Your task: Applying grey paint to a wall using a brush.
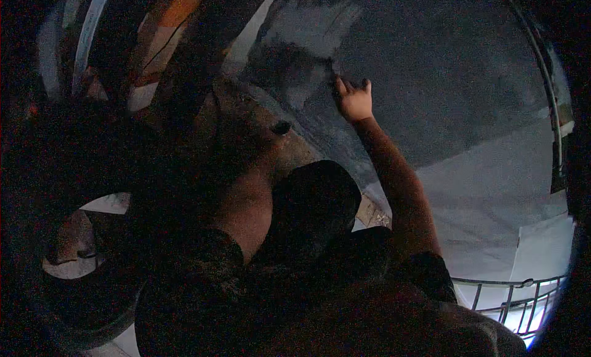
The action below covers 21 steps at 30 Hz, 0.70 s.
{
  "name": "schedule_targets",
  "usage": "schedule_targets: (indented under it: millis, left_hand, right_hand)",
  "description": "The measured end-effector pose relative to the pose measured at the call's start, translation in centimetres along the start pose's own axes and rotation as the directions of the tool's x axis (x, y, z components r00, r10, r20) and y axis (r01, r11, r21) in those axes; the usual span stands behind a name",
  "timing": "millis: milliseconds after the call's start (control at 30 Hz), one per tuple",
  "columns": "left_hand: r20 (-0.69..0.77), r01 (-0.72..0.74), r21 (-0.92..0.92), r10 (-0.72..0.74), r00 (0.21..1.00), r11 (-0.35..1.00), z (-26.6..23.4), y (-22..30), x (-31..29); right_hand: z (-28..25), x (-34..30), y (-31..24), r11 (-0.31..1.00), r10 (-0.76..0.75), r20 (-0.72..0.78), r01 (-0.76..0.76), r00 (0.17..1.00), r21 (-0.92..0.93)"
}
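A large grey wall point(443, 80) fills the right half of the head view, with a paler grey lower part point(486, 172). My right hand point(356, 103) is raised against the wall, its back towards me. The fingers look bent around something dark and narrow at the hand's left edge, too dim to name. Just beyond the fingertips is a smeared patch, part dark and part lighter grey. My left forearm point(249, 203) reaches forward into deep shadow, and the left hand's fingers are lost there. Near its end shows a small black thing point(281, 128); whether I hold it cannot be told.
A strip of brownish ground point(301, 149) runs along the wall's foot. My dark-clothed knee point(326, 188) is close to it. A black tyre-like ring point(92, 314) lies at lower left. Metal railings point(508, 295) stand at lower right. An orange and white object point(178, 12) is at upper left.
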<state>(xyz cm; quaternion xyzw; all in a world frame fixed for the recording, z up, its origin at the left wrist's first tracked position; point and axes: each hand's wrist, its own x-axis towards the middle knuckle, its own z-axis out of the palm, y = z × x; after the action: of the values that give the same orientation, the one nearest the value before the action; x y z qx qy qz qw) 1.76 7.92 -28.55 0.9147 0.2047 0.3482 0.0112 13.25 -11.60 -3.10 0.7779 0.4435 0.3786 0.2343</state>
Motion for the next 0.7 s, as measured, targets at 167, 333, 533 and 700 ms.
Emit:
schedule_targets:
  millis: [167, 333, 533, 700]
  left_hand:
    - [0.010, 0.049, -0.033, -0.049, 0.999, 0.998, 0.9, -0.6, -0.4]
    - [0.032, 0.060, -0.083, -0.058, 0.998, 0.995, 0.8, 0.1, -0.7]
    - [0.048, 0.089, -0.115, -0.084, 0.995, 0.989, 0.0, -0.2, -0.4]
    - [0.067, 0.111, -0.146, -0.102, 0.993, 0.983, -0.4, -0.4, -1.0]
  right_hand:
    - [-1.7, 2.6, 0.3, 0.980, 0.142, -0.103, -0.125, 0.984, 0.157]
    - [-1.5, 2.6, 1.0, 0.993, 0.109, -0.050, -0.107, 0.993, 0.050]
    - [-3.3, 4.0, 1.5, 0.985, 0.143, -0.069, -0.136, 0.987, 0.102]
    - [-4.9, 7.2, 4.2, 0.935, 0.327, -0.255, -0.273, 0.910, 0.224]
